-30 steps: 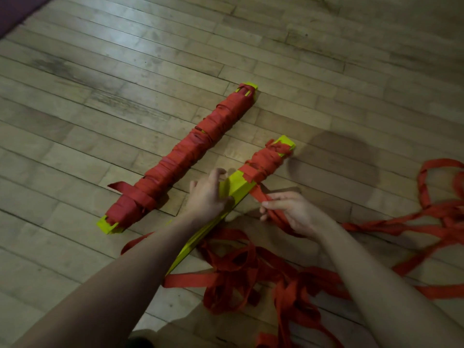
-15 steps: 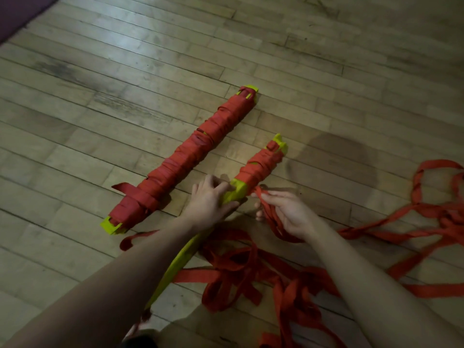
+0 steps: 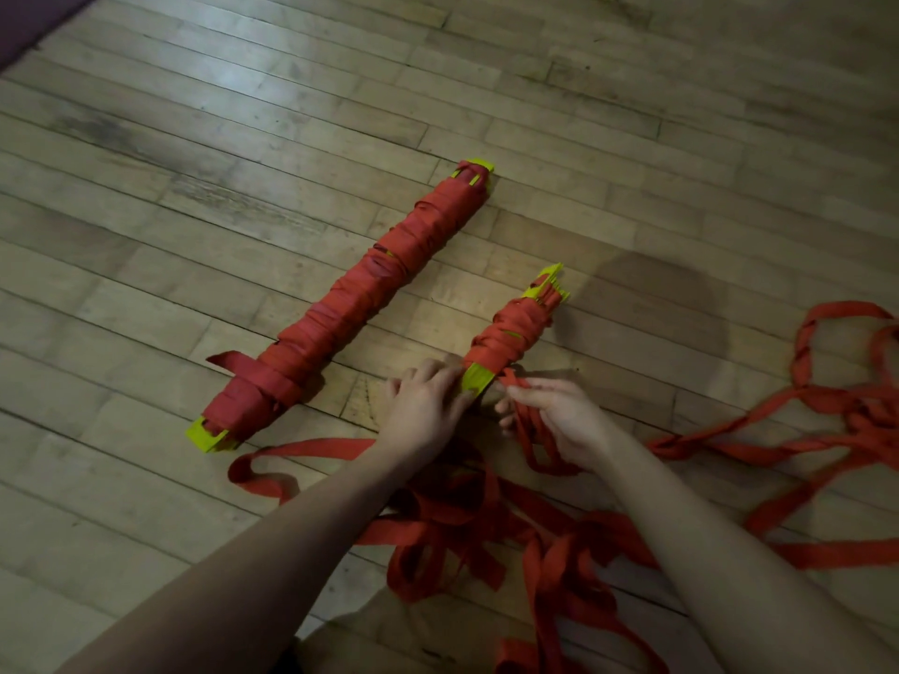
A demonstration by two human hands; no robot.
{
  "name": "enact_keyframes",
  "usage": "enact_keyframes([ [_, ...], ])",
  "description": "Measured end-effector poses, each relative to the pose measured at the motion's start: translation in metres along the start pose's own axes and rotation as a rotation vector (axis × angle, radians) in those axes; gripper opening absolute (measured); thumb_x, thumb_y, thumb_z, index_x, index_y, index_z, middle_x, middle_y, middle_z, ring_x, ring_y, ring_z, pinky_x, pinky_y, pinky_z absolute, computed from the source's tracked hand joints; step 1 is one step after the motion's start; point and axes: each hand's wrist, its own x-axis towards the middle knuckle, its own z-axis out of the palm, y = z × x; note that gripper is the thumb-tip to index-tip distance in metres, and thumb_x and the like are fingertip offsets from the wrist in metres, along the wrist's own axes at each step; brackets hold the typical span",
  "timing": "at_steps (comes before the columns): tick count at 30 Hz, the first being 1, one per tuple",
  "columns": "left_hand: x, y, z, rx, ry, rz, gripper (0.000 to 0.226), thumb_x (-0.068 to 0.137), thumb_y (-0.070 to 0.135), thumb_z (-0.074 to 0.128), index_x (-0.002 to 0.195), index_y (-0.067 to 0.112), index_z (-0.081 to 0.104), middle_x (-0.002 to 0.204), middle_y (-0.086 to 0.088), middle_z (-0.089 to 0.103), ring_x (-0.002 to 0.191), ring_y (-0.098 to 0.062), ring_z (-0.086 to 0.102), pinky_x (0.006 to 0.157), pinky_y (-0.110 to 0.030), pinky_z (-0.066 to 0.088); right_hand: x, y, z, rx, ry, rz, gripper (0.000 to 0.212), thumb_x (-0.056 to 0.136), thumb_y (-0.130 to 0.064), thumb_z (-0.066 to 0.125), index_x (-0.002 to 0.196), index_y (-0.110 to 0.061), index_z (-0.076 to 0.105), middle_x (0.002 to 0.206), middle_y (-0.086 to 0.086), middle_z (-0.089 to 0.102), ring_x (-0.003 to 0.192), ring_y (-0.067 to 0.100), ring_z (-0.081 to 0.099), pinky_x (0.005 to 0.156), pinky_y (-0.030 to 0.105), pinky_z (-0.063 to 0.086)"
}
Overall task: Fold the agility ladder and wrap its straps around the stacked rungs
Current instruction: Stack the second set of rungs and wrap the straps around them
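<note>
Prob a gym or studio: worn hardwood strip floor [image 3: 292, 138], purple mat edge [image 3: 29, 21] w/ agility ladder [image 3: 360, 294].

Two bare forearms come up from the bottom of the frame, the left from the lower left corner and the right from the lower right, and no sleeve, cuff or watch shows on either. The left hand [image 3: 428, 411] sits just left of centre and the right hand [image 3: 559, 420] just right of it, both ungloved, with no rings or bands to be seen on the fingers. Both arms are long and slender, and the dim light leaves the nails and knuckles too soft to make out.
</note>
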Motion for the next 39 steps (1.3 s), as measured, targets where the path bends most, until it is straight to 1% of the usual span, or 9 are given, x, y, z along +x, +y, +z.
enact_keyframes([
  [7,0.003,0.002,-0.001,0.044,-0.133,-0.042,0.036,0.090,0.037,0.051,0.125,0.030,0.044,0.114,-0.007,0.056,0.111,-0.028,0.052,0.098,-0.041,0.030,-0.007,0.001,-0.013,-0.077,-0.053,0.068,0.014,0.092,0.000,0.050,0.095,-0.001,0.064,0.071,0.009,0.062,0.054,0.016,0.062,0.053,0.027,0.054],
  [13,0.008,0.002,-0.005,-0.052,-0.120,-0.019,0.051,0.082,0.034,0.064,0.128,0.032,0.044,0.112,-0.006,0.053,0.106,-0.030,0.055,0.098,-0.041,0.034,-0.010,-0.009,-0.019,-0.060,-0.219,0.177,0.036,0.097,-0.024,0.040,0.114,0.003,0.059,0.072,-0.001,0.059,0.052,0.009,0.053,0.053,0.023,0.048],
  [18,0.024,-0.002,-0.026,-0.023,0.042,0.001,0.073,0.080,0.027,0.069,0.143,0.020,0.034,0.120,-0.013,0.042,0.114,-0.032,0.042,0.096,-0.036,0.029,-0.009,-0.008,-0.008,-0.044,-0.156,0.102,0.021,0.096,-0.011,0.045,0.105,0.000,0.060,0.071,0.002,0.066,0.045,0.008,0.052,0.045,0.023,0.047],
  [21,0.039,-0.006,-0.033,0.168,-0.002,-0.037,0.086,0.083,0.031,0.067,0.149,0.009,0.016,0.131,-0.018,0.039,0.124,-0.035,0.038,0.104,-0.041,0.025,-0.001,-0.010,0.005,0.024,-0.107,0.054,0.015,0.095,-0.005,0.046,0.103,0.000,0.058,0.068,0.006,0.069,0.044,0.011,0.055,0.045,0.024,0.050],
  [24,0.041,-0.010,-0.029,0.150,-0.065,-0.107,0.067,0.088,0.044,0.058,0.141,0.012,0.032,0.126,-0.016,0.043,0.120,-0.033,0.040,0.103,-0.042,0.028,0.004,-0.011,0.013,0.025,-0.070,0.050,0.013,0.095,-0.002,0.046,0.098,-0.002,0.059,0.066,0.007,0.070,0.044,0.011,0.056,0.045,0.022,0.050],
  [26,0.038,-0.014,-0.025,0.081,-0.044,-0.130,0.053,0.092,0.043,0.052,0.135,0.014,0.042,0.122,-0.014,0.044,0.118,-0.032,0.041,0.100,-0.040,0.029,0.006,-0.011,0.014,0.036,-0.050,0.032,0.015,0.095,0.000,0.045,0.101,-0.002,0.059,0.064,0.005,0.069,0.042,0.010,0.055,0.044,0.021,0.048],
  [30,0.029,-0.014,-0.020,0.119,0.036,-0.060,0.046,0.086,0.036,0.062,0.127,0.016,0.051,0.124,-0.011,0.042,0.116,-0.031,0.038,0.096,-0.039,0.029,0.008,-0.010,0.008,0.040,0.013,-0.024,0.014,0.094,0.002,0.046,0.090,-0.001,0.059,0.056,0.003,0.064,0.038,0.009,0.050,0.041,0.020,0.044],
  [35,0.009,-0.001,-0.001,0.216,-0.002,0.111,0.042,0.088,0.044,0.055,0.126,0.025,0.051,0.132,-0.010,0.045,0.121,-0.031,0.039,0.099,-0.040,0.028,0.006,-0.001,-0.001,0.013,0.032,-0.005,0.012,0.093,0.001,0.048,0.092,0.002,0.060,0.058,0.003,0.066,0.040,0.009,0.053,0.042,0.020,0.046],
  [39,-0.001,0.006,0.010,0.071,-0.040,0.093,0.036,0.096,0.037,0.040,0.129,0.024,0.047,0.122,-0.006,0.055,0.114,-0.029,0.050,0.095,-0.039,0.030,0.004,0.001,-0.009,-0.031,0.022,0.018,0.017,0.095,-0.001,0.046,0.090,0.004,0.061,0.059,0.001,0.067,0.041,0.008,0.054,0.044,0.021,0.049],
])
